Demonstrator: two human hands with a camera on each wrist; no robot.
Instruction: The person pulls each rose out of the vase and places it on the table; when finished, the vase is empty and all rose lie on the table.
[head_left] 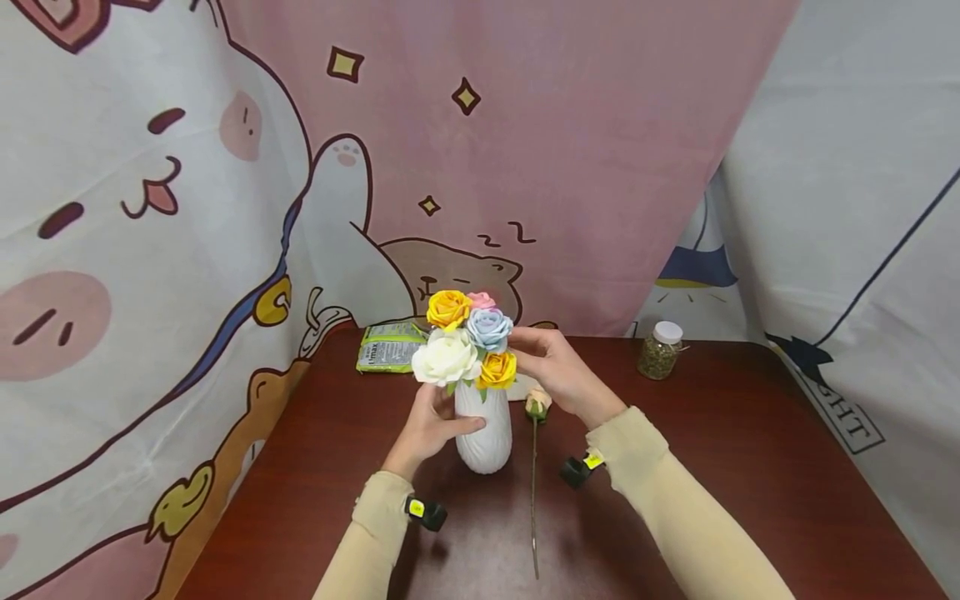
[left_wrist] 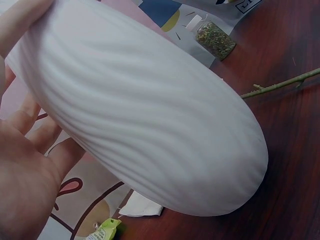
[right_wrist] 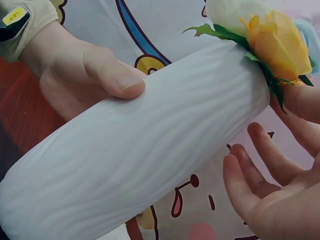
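Observation:
A white ribbed vase (head_left: 483, 437) stands on the table, holding several artificial roses: a white rose (head_left: 446, 357), a blue rose (head_left: 489, 328), a pink one and two yellow ones. My left hand (head_left: 433, 427) grips the vase from the left, thumb across its front; its fingers (left_wrist: 60, 150) pass partly behind. At the bouquet's right side, my right hand (head_left: 558, 373) touches the flowers near the blue and lower yellow rose (right_wrist: 280, 45). Its lower fingers (right_wrist: 267, 155) are loosely bent beside the vase, while the flowers hide some fingertips. A peach rose (head_left: 537, 403) lies right of the vase, its stem toward me.
A jar with a white lid (head_left: 660, 352) stands at the back right of the brown table (head_left: 712, 483). At the back left lies a green packet (head_left: 388, 348). A white flat item (left_wrist: 141, 205) is behind the vase. Printed cloth hangs around the table.

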